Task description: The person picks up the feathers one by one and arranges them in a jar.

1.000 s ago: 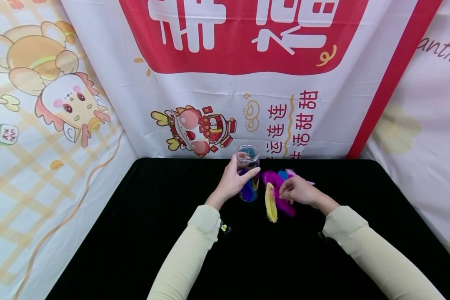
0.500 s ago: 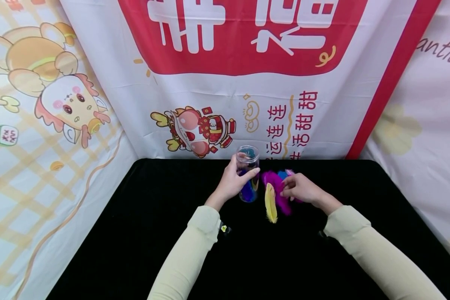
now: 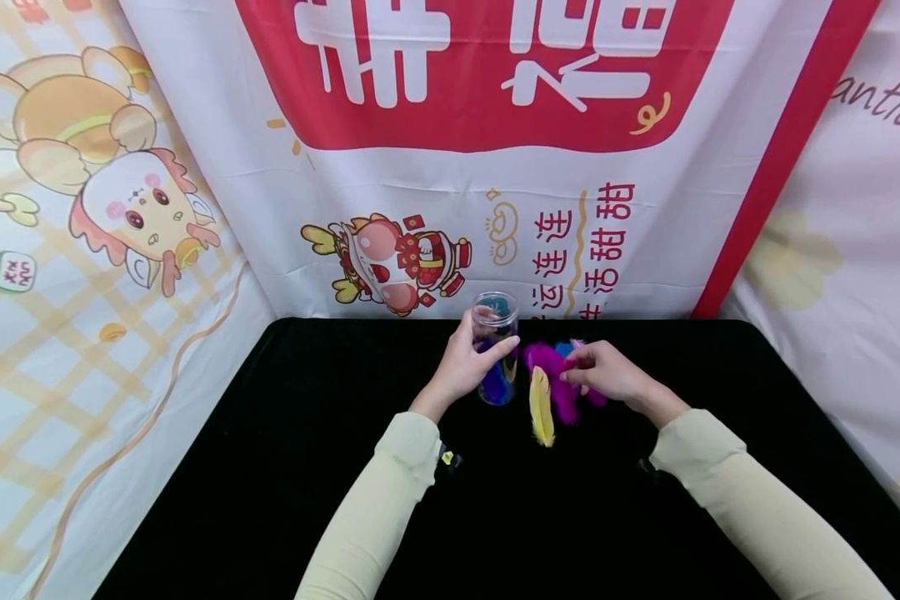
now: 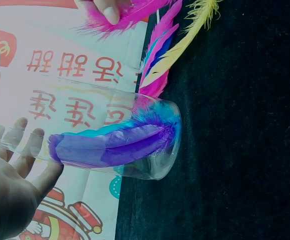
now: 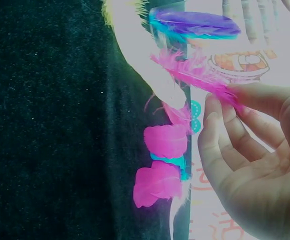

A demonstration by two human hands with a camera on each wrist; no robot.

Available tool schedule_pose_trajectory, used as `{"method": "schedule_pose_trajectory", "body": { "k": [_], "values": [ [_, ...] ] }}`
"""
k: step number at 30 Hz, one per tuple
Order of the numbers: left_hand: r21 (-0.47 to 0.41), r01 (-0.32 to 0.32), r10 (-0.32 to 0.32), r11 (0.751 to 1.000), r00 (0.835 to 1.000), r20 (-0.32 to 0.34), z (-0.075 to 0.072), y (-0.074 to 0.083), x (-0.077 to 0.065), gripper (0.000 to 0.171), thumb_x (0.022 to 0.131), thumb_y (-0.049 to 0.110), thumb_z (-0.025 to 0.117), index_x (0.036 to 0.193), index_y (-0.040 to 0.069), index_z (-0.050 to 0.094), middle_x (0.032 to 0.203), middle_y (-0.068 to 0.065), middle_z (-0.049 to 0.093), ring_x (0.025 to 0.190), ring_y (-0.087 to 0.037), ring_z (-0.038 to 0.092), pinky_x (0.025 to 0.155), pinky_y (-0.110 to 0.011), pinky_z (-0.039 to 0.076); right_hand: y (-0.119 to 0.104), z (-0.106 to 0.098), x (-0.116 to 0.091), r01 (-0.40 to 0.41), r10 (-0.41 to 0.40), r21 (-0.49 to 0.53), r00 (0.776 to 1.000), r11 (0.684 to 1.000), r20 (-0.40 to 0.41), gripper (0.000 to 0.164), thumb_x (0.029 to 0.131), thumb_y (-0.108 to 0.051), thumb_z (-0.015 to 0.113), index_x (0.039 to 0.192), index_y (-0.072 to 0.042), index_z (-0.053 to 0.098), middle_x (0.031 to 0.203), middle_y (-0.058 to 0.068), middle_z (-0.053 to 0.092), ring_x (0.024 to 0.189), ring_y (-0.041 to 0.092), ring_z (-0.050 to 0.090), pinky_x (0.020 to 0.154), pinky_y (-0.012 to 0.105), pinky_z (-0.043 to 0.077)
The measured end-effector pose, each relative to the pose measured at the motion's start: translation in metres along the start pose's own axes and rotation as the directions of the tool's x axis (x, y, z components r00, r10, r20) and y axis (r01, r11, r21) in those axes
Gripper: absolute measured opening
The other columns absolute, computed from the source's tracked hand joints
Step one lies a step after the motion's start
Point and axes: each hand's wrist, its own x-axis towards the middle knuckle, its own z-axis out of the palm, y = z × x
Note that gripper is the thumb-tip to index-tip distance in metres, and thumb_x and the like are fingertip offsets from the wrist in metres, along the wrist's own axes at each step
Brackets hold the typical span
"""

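Note:
My left hand [image 3: 459, 360] grips a clear jar [image 3: 498, 315] that stands upright on the black table. Inside the jar are a purple feather [image 4: 107, 149] and a turquoise-blue one. Between thumb and fingertips, my right hand [image 3: 611, 373] pinches a magenta feather [image 5: 197, 75], held above the table just right of the jar. Close by lies a yellow feather [image 3: 542, 407], which looks nearly white in the right wrist view. A pile of pink and blue feathers [image 5: 166, 142] rests behind, partly hidden by my right hand in the head view.
A white and red printed cloth [image 3: 412, 183] hangs along the table's back edge, close behind the jar. Patterned cloths [image 3: 97, 350] enclose the sides. The black table [image 3: 540, 517] extends forward toward me. A small dark object with a yellow-green mark [image 3: 448, 457] is by my left cuff.
My right hand has shifted slightly up and to the right, with the magenta feather in its fingertips. My left hand and the jar have stayed in place.

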Motion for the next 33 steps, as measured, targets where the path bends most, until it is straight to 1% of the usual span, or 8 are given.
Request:
{"method": "schedule_pose_trajectory", "body": {
  "k": [5, 7, 15, 20, 24, 28, 29, 33],
  "values": [
    [-0.014, -0.01, 0.01, 1.0, 1.0, 0.007, -0.001, -0.001, 0.0, 0.066, 0.094, 0.038, 0.075, 0.142, 0.008, 0.04, 0.135, -0.018, 0.061, 0.124, -0.026, 0.06, 0.111, -0.055, 0.042, -0.006, -0.002, -0.002, 0.024, -0.024, 0.002, 1.0, 1.0, -0.006, 0.017, 0.099, -0.01, 0.068, 0.104, 0.006, 0.071, 0.094, 0.021, 0.07, 0.076, 0.034, 0.066, 0.067, 0.039, 0.057],
    [-0.018, -0.011, 0.011, 1.0, 1.0, 0.008, -0.001, -0.001, 0.0, 0.067, 0.094, 0.038, 0.075, 0.142, 0.008, 0.04, 0.134, -0.017, 0.061, 0.124, -0.027, 0.06, 0.111, -0.057, 0.041, -0.006, -0.002, -0.001, 0.031, -0.031, 0.001, 0.999, 1.0, -0.014, 0.017, 0.098, -0.012, 0.069, 0.102, 0.004, 0.072, 0.092, 0.018, 0.07, 0.076, 0.033, 0.067, 0.067, 0.038, 0.057],
    [-0.007, -0.002, 0.002, 1.0, 1.0, -0.001, -0.001, 0.001, -0.001, 0.062, 0.094, 0.038, 0.076, 0.14, 0.014, 0.041, 0.132, -0.014, 0.062, 0.123, -0.025, 0.06, 0.111, -0.055, 0.043, -0.009, -0.004, -0.002, 0.028, -0.028, 0.016, 0.999, 0.999, -0.029, 0.018, 0.099, -0.013, 0.069, 0.102, 0.005, 0.071, 0.095, 0.017, 0.072, 0.076, 0.033, 0.069, 0.07, 0.039, 0.059],
    [-0.008, -0.004, 0.004, 1.0, 1.0, 0.006, -0.002, 0.002, -0.001, 0.067, 0.094, 0.037, 0.076, 0.143, 0.009, 0.04, 0.132, -0.014, 0.062, 0.124, -0.026, 0.06, 0.111, -0.055, 0.042, -0.008, -0.005, -0.001, 0.041, -0.041, 0.008, 0.998, 0.999, -0.045, 0.018, 0.099, -0.013, 0.07, 0.103, 0.004, 0.072, 0.098, 0.016, 0.073, 0.076, 0.031, 0.07, 0.072, 0.037, 0.059],
    [-0.006, -0.007, 0.007, 1.0, 1.0, 0.014, -0.002, 0.002, -0.001, 0.071, 0.094, 0.037, 0.076, 0.145, 0.005, 0.039, 0.134, -0.016, 0.061, 0.126, -0.028, 0.059, 0.111, -0.053, 0.043, -0.01, -0.005, 0.0, 0.035, -0.035, 0.001, 0.997, 0.999, -0.067, 0.017, 0.098, -0.015, 0.07, 0.1, 0.002, 0.074, 0.089, 0.016, 0.073, 0.076, 0.034, 0.07, 0.077, 0.034, 0.056],
    [-0.006, -0.003, 0.003, 1.0, 1.0, 0.01, -0.003, 0.002, -0.001, 0.067, 0.094, 0.038, 0.076, 0.143, 0.009, 0.041, 0.132, -0.015, 0.062, 0.125, -0.027, 0.06, 0.111, -0.053, 0.043, -0.014, -0.007, 0.001, 0.026, -0.027, -0.011, 0.996, 1.0, -0.084, 0.017, 0.099, -0.017, 0.07, 0.1, -0.001, 0.075, 0.083, 0.015, 0.072, 0.081, 0.037, 0.069, 0.074, 0.035, 0.055],
    [-0.01, -0.002, 0.002, 1.0, 1.0, 0.009, -0.002, 0.001, -0.001, 0.066, 0.094, 0.038, 0.076, 0.142, 0.01, 0.041, 0.132, -0.015, 0.062, 0.125, -0.027, 0.06, 0.111, -0.053, 0.042, -0.015, -0.008, 0.001, 0.029, -0.03, -0.012, 0.996, 0.999, -0.087, 0.018, 0.099, -0.017, 0.07, 0.102, -0.001, 0.075, 0.084, 0.014, 0.072, 0.081, 0.037, 0.069, 0.072, 0.039, 0.056],
    [-0.013, 0.002, -0.002, 1.0, 1.0, 0.009, -0.002, 0.001, 0.0, 0.065, 0.094, 0.038, 0.076, 0.142, 0.011, 0.041, 0.133, -0.016, 0.062, 0.125, -0.026, 0.059, 0.112, -0.054, 0.042, -0.023, -0.009, 0.0, 0.04, -0.042, -0.018, 0.993, 0.999, -0.108, 0.023, 0.098, -0.018, 0.071, 0.108, 0.003, 0.074, 0.089, 0.016, 0.073, 0.08, 0.033, 0.069, 0.071, 0.037, 0.055]
  ]
}}
